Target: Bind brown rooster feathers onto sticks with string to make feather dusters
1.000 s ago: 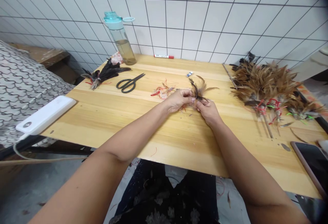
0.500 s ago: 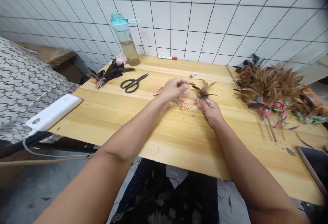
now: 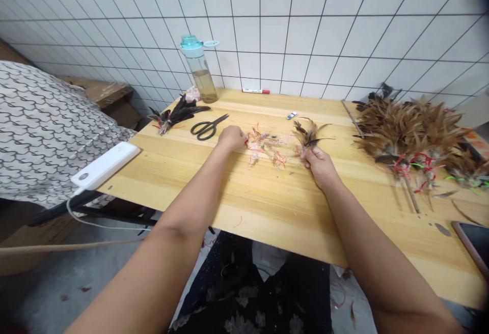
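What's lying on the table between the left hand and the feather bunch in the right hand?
In the head view, a loose litter of red thread and feather scraps lies between the left hand and the feather bunch held by the right hand.

Everything is laid on the table [image 3: 267,206]. The thread scraps [image 3: 267,148] are found at centre, with the left hand [image 3: 231,138] touching them at 9 o'clock and the right hand [image 3: 321,166], closed on a feather bunch [image 3: 310,135], at 3 o'clock. The scissors [image 3: 209,127] are placed at 10 o'clock, the bottle [image 3: 200,69] behind them, the feather pile [image 3: 412,130] far at 3 o'clock.
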Motion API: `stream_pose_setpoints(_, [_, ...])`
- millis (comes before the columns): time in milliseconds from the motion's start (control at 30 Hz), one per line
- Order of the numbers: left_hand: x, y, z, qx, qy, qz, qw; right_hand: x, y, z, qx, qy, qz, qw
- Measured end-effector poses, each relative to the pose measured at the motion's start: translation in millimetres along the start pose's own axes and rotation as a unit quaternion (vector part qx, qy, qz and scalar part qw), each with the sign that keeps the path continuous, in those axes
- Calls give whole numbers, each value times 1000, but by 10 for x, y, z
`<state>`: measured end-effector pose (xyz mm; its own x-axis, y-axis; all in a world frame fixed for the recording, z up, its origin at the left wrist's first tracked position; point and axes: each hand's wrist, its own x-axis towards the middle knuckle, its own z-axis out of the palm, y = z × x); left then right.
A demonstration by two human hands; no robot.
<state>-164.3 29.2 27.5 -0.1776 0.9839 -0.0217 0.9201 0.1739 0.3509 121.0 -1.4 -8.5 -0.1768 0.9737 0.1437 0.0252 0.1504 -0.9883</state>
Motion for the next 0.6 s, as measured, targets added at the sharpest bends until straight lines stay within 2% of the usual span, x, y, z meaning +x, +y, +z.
stream_pose_setpoints(133, [30,-31,38,-129,84,13,988,-24,-70,39,29,7,5,1000])
stream_pose_setpoints(200, [31,-33,23,-221,147,22,964,-28,-79,55,33,4,5,999])
stream_pose_setpoints(267, [13,9,-4,-319,178,45,930,-36,-87,73,34,0,5,999])
stream_pose_setpoints(367, [-64,155,-52,-455,134,87,876,-58,-121,102,39,5,17,999])
stream_pose_setpoints(433, [-139,279,-71,-494,81,113,858,-75,-155,117,50,11,26,998])
stream_pose_setpoints(500, [-220,397,-70,-479,40,145,865,-87,-183,126,64,10,32,997])
stream_pose_setpoints(600, [-335,547,-32,-390,19,201,899,-94,-199,129,77,8,37,996])
